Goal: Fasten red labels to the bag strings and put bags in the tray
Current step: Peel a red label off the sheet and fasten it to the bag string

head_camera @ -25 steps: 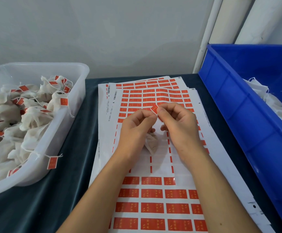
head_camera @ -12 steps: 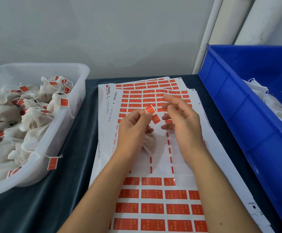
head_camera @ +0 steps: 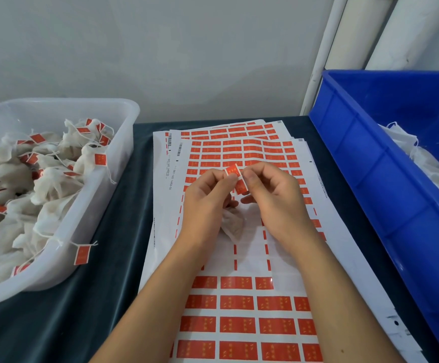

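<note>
Bags: labelled ones were piled in the clear tray (head_camera: 124,142) at the left of the desk (head_camera: 103,297), w/ one tag (head_camera: 81,254) hanging outside over the tray's front wall on its string. Blue bin (head_camera: 370,163) sat at the right edge of the desk, holding white unlabelled bags (head_camera: 428,163) against its far side. Label sheets (head_camera: 239,323) lay stacked between tray and bin, fanned a bit at the far end; top sheet had its mid rows peeled off, red rows remaining near & far. Both hands were over the peeled zone, close together. Left hand (head_camera: 207,200) pinched a red label (head_camera: 232,171) at its left edge btwn thumb and forefinger, other fingers curled, w/ a small white bag (head_camera: 232,224) hanging below the palm, just over the sheet. Right hand (head_camera: 276,197) pinched the same label from the right, thumb on top, fingers curled under. Label looked folded, 2nd half (head_camera: 240,186) showing red below the fingertips. String itself too thin to make out, so can't tell if it ran inside the fold.
</note>
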`<state>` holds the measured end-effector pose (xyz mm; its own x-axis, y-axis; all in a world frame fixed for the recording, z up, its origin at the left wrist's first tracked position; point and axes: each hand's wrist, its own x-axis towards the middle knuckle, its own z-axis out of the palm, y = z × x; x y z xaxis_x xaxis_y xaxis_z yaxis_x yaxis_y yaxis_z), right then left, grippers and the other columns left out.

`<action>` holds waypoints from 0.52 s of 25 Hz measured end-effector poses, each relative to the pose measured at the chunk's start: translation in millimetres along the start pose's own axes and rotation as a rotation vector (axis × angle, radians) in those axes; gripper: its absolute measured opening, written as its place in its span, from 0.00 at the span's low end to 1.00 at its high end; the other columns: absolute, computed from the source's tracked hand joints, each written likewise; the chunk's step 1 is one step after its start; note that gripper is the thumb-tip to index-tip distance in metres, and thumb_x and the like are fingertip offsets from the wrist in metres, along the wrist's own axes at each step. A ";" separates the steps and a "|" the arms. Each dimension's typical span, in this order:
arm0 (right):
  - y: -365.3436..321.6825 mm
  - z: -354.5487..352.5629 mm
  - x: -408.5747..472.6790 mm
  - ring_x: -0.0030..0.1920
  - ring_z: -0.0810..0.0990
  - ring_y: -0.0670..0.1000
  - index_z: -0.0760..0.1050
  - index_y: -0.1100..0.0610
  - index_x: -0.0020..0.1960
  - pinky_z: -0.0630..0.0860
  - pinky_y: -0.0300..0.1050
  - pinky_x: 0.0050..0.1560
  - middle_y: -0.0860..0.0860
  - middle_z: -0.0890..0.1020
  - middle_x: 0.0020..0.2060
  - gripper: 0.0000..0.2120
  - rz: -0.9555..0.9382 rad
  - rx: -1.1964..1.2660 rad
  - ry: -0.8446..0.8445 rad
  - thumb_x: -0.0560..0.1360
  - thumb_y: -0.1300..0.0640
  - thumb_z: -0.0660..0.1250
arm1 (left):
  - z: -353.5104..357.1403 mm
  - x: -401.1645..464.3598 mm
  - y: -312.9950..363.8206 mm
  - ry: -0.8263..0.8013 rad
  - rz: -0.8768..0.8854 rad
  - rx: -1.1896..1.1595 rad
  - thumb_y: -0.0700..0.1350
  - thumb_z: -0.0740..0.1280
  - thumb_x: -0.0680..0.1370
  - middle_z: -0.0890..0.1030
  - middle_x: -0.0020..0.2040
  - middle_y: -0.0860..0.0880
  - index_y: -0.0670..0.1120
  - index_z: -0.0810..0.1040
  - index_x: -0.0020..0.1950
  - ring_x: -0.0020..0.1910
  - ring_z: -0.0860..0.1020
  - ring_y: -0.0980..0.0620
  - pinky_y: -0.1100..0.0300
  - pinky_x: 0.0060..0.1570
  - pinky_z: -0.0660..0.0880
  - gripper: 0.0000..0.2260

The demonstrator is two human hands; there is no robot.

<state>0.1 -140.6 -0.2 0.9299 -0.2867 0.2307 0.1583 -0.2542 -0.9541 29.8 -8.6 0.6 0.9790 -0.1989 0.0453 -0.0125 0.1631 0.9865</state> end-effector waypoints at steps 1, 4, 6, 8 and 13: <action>0.1 0.1 -0.1 0.47 0.85 0.43 0.80 0.46 0.53 0.83 0.38 0.46 0.39 0.84 0.47 0.06 -0.005 -0.011 0.006 0.83 0.47 0.65 | 0.0 -0.1 -0.1 0.005 0.005 -0.005 0.43 0.69 0.82 0.81 0.39 0.48 0.45 0.81 0.43 0.38 0.77 0.52 0.58 0.45 0.80 0.08; -0.1 0.7 -0.7 0.47 0.84 0.42 0.79 0.46 0.53 0.82 0.34 0.45 0.38 0.84 0.46 0.06 -0.015 -0.039 0.021 0.83 0.46 0.64 | 0.4 -0.5 -0.2 0.021 0.013 -0.003 0.43 0.70 0.82 0.82 0.40 0.47 0.46 0.81 0.42 0.38 0.79 0.53 0.58 0.45 0.81 0.08; -0.4 1.1 -0.6 0.48 0.84 0.42 0.79 0.45 0.53 0.82 0.34 0.46 0.38 0.83 0.46 0.07 -0.013 -0.055 0.025 0.83 0.46 0.64 | 0.6 -0.2 -0.7 0.038 0.019 0.020 0.44 0.70 0.82 0.84 0.42 0.47 0.47 0.81 0.42 0.38 0.80 0.53 0.59 0.45 0.81 0.08; -0.5 1.0 -0.8 0.48 0.84 0.41 0.79 0.46 0.53 0.81 0.33 0.45 0.38 0.83 0.46 0.07 -0.012 -0.069 0.024 0.82 0.45 0.64 | 0.9 -0.1 -1.2 0.047 0.024 0.038 0.44 0.70 0.82 0.84 0.41 0.48 0.47 0.81 0.42 0.38 0.80 0.54 0.59 0.45 0.81 0.08; -0.4 -0.5 -0.3 0.49 0.83 0.41 0.79 0.47 0.54 0.82 0.37 0.48 0.39 0.84 0.47 0.08 -0.015 -0.085 0.020 0.82 0.45 0.64 | 2.1 1.4 -3.6 0.061 0.040 0.105 0.46 0.70 0.82 0.84 0.40 0.50 0.46 0.82 0.45 0.35 0.81 0.57 0.62 0.42 0.81 0.07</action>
<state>-0.4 -140.9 0.2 0.9205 -0.3008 0.2495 0.1427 -0.3357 -0.9311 30.8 -11.4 -2.6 0.9878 -0.1346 0.0785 -0.0700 0.0667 0.9953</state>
